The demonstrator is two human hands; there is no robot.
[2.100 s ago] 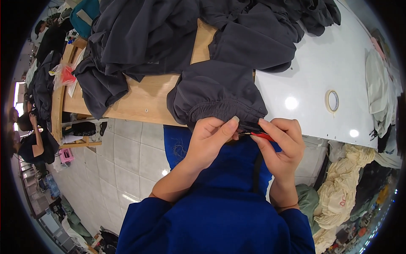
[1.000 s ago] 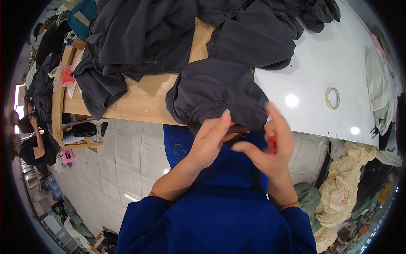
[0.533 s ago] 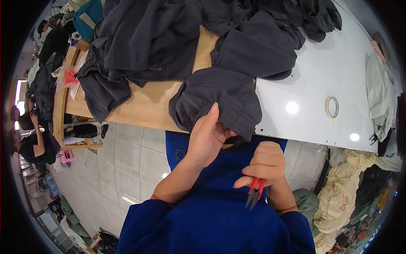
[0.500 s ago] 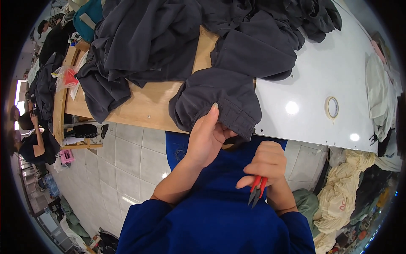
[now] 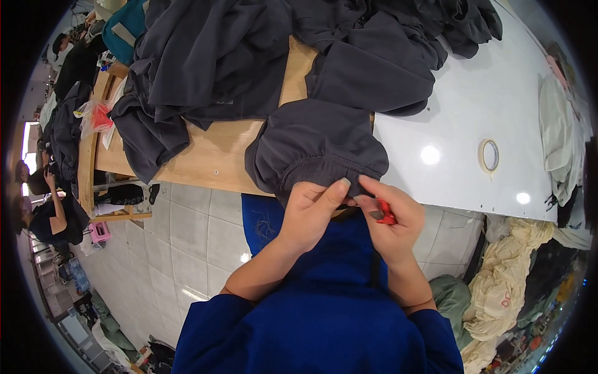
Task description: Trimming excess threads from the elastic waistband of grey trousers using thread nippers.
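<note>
A dark grey garment (image 5: 324, 134) hangs over the table's near edge, its gathered elastic edge facing me. My left hand (image 5: 311, 215) grips that edge, thumb on top and fingers partly under the cloth. My right hand (image 5: 395, 218) has come up beside it, with thumb and forefinger at the same edge. Tucked in the right hand are thread snips (image 5: 384, 213) with red handles and dark blades, partly hidden by the fingers. The two thumbs are close together on the cloth.
Heaps of dark grey garments (image 5: 218, 62) cover the far part of the wooden table (image 5: 230, 146). A tape roll (image 5: 489, 155) lies on the white tabletop (image 5: 448, 168) at right. Cream fabric (image 5: 507, 280) is piled on the right. Other people (image 5: 50, 212) are at far left.
My right hand has risen from in front of my body to the garment's elastic edge, turning the snips into the palm. The left hand has shifted slightly along the cloth.
</note>
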